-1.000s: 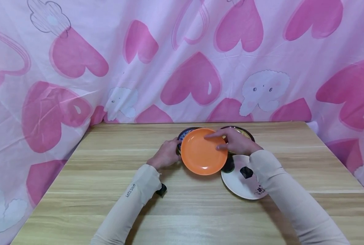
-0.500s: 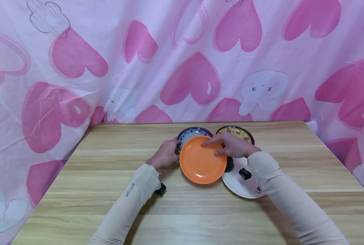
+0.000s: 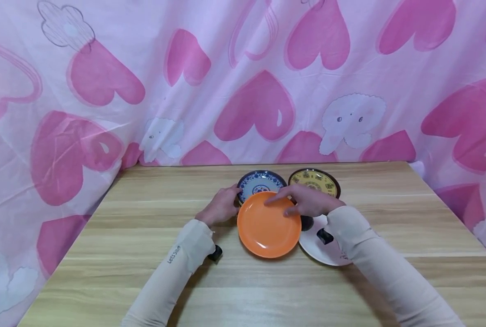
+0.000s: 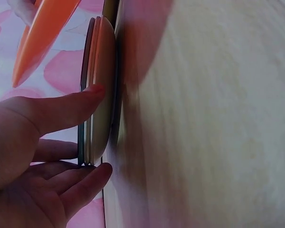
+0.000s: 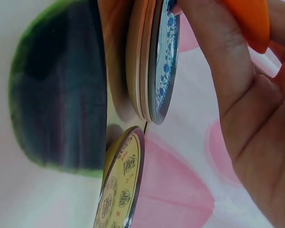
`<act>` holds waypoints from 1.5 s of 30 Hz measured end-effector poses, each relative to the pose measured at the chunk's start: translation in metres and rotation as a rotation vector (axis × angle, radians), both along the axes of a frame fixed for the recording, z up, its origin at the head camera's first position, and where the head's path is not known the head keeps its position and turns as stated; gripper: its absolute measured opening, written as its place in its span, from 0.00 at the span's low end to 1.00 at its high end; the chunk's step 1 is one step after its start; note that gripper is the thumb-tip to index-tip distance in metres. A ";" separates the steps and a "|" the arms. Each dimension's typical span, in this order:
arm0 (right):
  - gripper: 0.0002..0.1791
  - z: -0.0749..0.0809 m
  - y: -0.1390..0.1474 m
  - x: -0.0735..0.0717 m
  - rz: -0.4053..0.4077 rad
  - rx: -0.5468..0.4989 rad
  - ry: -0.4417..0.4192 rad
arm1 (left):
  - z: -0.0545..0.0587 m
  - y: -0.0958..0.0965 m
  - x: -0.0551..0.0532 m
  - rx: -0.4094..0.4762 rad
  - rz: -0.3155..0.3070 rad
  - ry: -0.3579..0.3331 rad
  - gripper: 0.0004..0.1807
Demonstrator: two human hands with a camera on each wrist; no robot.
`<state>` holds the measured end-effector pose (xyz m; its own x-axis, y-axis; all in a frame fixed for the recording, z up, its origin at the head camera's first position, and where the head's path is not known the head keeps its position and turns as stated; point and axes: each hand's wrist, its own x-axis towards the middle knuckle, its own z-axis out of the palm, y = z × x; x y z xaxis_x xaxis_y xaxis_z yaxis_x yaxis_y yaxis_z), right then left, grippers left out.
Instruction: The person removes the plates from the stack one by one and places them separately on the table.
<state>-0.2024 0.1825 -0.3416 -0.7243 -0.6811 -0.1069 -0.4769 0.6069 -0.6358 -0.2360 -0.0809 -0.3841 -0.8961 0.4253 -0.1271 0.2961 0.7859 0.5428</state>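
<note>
In the head view my right hand (image 3: 310,200) pinches an orange plate (image 3: 269,231) by its far right edge, thumb and a finger over its top. The orange plate is raised, apart from the stack in the left wrist view. My left hand (image 3: 221,206) grips the left edge of a stack of plates (image 4: 100,95), its thumb and fingers at the rims. On top of that stack is a blue-and-white patterned plate (image 3: 251,181), partly hidden by the orange one. The right wrist view shows the right thumb beside the orange plate's edge (image 5: 251,21).
A yellow patterned plate (image 3: 313,178) with a dark rim lies right of the stack. Nearer the person is a white plate (image 3: 320,247) with a dark, green-edged patch (image 5: 61,90), partly under the right arm. The wooden table (image 3: 144,236) meets a pink heart-print curtain (image 3: 255,109).
The right hand has drawn the orange plate toward the person, off the stack, uncovering more of the blue-and-white plate and the yellow plate. The left hand has stayed at the stack.
</note>
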 end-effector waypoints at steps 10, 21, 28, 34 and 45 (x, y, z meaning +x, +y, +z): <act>0.29 -0.004 -0.009 0.002 0.045 0.047 -0.034 | 0.000 0.000 0.000 0.002 -0.020 0.016 0.36; 0.29 -0.008 -0.019 0.003 0.065 0.072 -0.055 | 0.001 0.000 0.001 0.013 -0.013 -0.016 0.36; 0.28 -0.008 -0.027 0.005 0.085 0.113 -0.035 | 0.002 0.001 0.001 0.031 -0.015 -0.031 0.35; 0.28 -0.012 -0.032 0.006 0.065 0.160 -0.023 | 0.003 0.001 0.000 0.040 -0.021 -0.038 0.34; 0.27 -0.015 -0.037 0.007 0.030 0.202 -0.024 | 0.004 0.002 0.000 0.027 -0.020 -0.029 0.35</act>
<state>-0.1952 0.1459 -0.3571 -0.6999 -0.6650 -0.2605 -0.4823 0.7091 -0.5143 -0.2362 -0.0794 -0.3798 -0.8833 0.4471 -0.1410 0.2959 0.7649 0.5722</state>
